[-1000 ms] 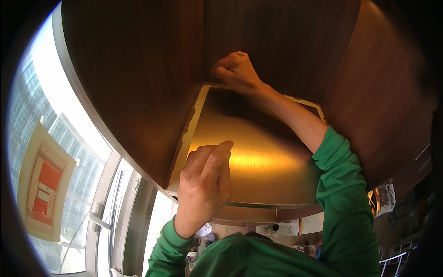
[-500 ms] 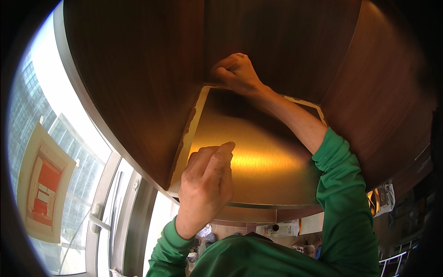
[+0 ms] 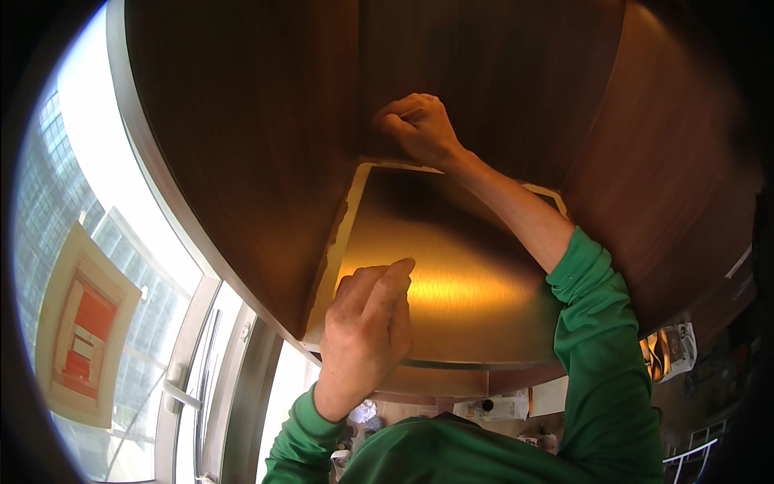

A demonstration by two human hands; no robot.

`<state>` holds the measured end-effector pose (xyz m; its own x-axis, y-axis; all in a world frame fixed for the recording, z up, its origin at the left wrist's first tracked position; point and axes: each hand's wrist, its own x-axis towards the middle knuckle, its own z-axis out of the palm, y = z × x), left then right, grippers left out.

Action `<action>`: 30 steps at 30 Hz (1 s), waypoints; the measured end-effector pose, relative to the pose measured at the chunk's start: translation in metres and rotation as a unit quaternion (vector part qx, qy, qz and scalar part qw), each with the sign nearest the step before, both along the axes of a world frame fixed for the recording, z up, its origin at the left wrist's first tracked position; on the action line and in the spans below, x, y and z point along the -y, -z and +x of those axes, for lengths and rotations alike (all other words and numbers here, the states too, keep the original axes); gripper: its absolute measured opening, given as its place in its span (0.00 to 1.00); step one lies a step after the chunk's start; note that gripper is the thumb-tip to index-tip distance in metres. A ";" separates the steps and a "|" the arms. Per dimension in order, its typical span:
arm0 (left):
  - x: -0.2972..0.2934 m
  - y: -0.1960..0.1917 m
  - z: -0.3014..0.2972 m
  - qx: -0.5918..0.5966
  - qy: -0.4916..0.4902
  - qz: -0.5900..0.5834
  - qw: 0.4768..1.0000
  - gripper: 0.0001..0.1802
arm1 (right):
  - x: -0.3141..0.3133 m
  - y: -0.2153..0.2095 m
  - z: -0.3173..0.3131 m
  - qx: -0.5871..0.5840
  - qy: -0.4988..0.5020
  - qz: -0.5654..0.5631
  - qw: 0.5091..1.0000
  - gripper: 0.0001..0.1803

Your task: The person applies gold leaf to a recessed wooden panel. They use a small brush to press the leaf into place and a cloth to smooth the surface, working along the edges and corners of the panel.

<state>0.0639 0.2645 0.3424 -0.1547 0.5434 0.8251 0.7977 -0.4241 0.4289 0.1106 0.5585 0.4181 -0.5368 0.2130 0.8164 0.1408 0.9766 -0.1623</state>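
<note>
My right hand (image 3: 418,127) reaches across to the back left corner of a dark wood-grain cabinet, its fingers curled shut beside the back panel (image 3: 484,89). Whatever those fingers may hold is hidden. Under it lies a brushed gold-coloured panel (image 3: 443,242), bordered by strips of pale tape (image 3: 345,226) with ragged edges. Above the panel's front left part, my left hand (image 3: 367,319) is closed, thumb laid along the bent fingers. Nothing shows sticking out of that hand, and its palm side is hidden.
Dark side walls (image 3: 242,145) enclose the panel left and right. On the left stands a window with a white handle (image 3: 179,395) and a red-and-cream sheet (image 3: 85,339) on its glass. Below the panel's front edge, papers (image 3: 508,406) and other items lie on the floor.
The view has shifted slightly, so the cabinet and window appear farther right. My right hand sits a little higher above the panel's back edge. The left hand stays closed over the panel.
</note>
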 end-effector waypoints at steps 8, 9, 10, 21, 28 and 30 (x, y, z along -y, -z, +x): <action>-0.001 -0.001 0.000 -0.005 -0.003 0.001 1.000 0.12 | 0.007 -0.034 0.004 -0.042 -0.015 -0.070 0.997 0.12; -0.001 -0.001 0.000 -0.005 0.000 0.001 1.000 0.12 | 0.008 -0.037 0.003 -0.070 -0.018 -0.037 0.997 0.12; -0.001 -0.001 0.000 -0.004 -0.001 -0.001 1.000 0.12 | 0.009 -0.040 0.001 -0.098 -0.024 -0.005 0.995 0.13; 0.001 -0.001 -0.001 0.000 0.007 -0.011 1.000 0.13 | 0.017 -0.078 0.000 -0.131 -0.021 -0.085 0.988 0.14; 0.001 0.000 -0.001 -0.005 0.004 -0.008 1.000 0.13 | 0.026 -0.105 0.002 -0.132 0.014 -0.119 0.984 0.15; 0.001 -0.002 0.000 -0.008 0.003 -0.008 1.000 0.12 | 0.022 -0.112 0.000 -0.150 0.003 -0.115 0.982 0.16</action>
<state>0.0635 0.2632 0.3442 -0.1379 0.5573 0.8188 0.8016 -0.4227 0.4227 0.1104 0.5366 0.5299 -0.2781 0.4128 0.8673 0.0592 0.9086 -0.4134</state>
